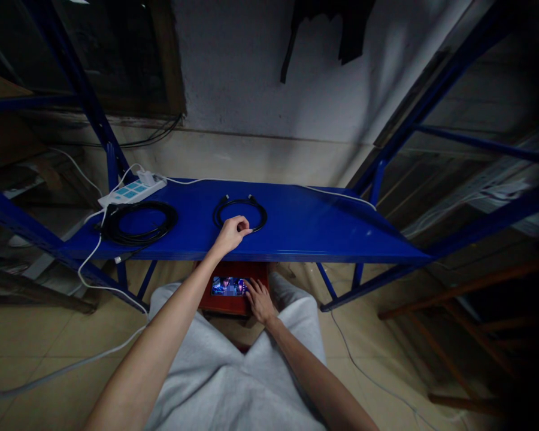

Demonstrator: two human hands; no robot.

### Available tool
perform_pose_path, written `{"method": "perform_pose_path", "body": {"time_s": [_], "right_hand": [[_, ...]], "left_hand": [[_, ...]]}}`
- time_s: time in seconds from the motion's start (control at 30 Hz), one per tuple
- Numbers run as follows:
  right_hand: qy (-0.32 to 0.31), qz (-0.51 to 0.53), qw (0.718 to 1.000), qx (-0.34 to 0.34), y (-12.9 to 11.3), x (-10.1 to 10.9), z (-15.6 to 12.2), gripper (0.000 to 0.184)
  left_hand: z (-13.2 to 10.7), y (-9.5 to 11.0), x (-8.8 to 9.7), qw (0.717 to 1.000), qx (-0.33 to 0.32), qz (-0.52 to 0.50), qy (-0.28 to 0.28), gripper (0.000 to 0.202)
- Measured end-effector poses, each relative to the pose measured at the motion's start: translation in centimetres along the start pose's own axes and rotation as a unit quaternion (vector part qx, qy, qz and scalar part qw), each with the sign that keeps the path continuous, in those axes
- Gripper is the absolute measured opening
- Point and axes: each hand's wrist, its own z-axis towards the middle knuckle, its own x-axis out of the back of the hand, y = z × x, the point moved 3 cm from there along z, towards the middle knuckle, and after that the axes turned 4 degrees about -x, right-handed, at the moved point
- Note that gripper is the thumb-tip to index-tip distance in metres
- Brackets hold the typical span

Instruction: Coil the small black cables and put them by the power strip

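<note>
The blue shelf (305, 224) carries a small cable coil (263, 213); left of it lie a larger coil (169, 224) and a power strip (135, 192), behind it a white cord (341, 196). Lower than it, a red surface (224, 306) bears a phone (228, 286).

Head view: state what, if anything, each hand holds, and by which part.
The left hand pinches the smaller black cable coil by its near edge, opposite the connectors. The right hand holds nothing; its fingertips lie over the smartphone.

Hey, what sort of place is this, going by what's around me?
Perhaps a workshop or storage room, though I can't be sure. A blue metal shelf with open framing holds a power strip, a large black cable coil and a smaller black cable coil.
</note>
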Motion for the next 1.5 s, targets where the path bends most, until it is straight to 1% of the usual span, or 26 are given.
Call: {"method": "perform_pose_path", "body": {"time_s": [0.17,0.43,0.6,0.8,0.97,1.13,1.23,1.3,1.37,1.43,1.5], "right_hand": [[-0.001,0.008,1.000,0.002,0.1,0.0,0.0,0.053],[0.003,0.003,1.000,0.002,0.0,-0.2,0.0,0.051],[0.008,0.054,0.998,0.011,0.4,-0.2,0.1,0.051],[-0.018,0.135,0.990,0.031,1.5,-0.1,-0.1,0.054],[-0.023,0.154,0.987,0.028,1.8,-0.2,-0.4,0.053],[-0.034,0.151,0.988,0.026,1.5,0.1,-0.5,0.050],[-0.022,0.149,0.988,0.026,1.0,1.0,-0.5,0.049],[0.012,0.153,0.988,0.030,0.4,2.1,-0.8,0.048],[0.069,0.153,0.985,0.036,-0.3,3.6,-1.4,0.046],[0.139,0.148,0.978,0.052,-1.5,5.7,-2.3,0.042],[0.200,0.152,0.963,0.102,-3.3,8.5,-3.3,0.035]], "left_hand": [[0.0,-0.2,0.0,1.000,0.002,0.001,-0.003,0.012],[-0.1,0.3,0.2,1.000,0.003,-0.001,-0.004,0.013],[0.0,-0.1,0.0,1.000,0.001,0.001,-0.001,0.015],[0.1,-0.3,0.0,1.000,0.004,-0.002,-0.002,0.014],[0.0,-0.2,0.0,1.000,0.006,0.004,-0.002,0.013],[0.0,-0.2,0.0,1.000,0.005,0.008,-0.003,0.013],[0.0,-0.1,0.0,1.000,0.008,0.008,-0.004,0.013],[0.0,0.0,0.0,1.000,0.008,0.007,-0.004,0.013],[0.0,0.1,0.1,1.000,0.007,0.004,-0.004,0.013],[0.0,0.0,0.1,1.000,0.006,0.003,0.000,0.013],[0.0,-0.3,0.0,1.000,0.010,0.003,0.005,0.013]]}}
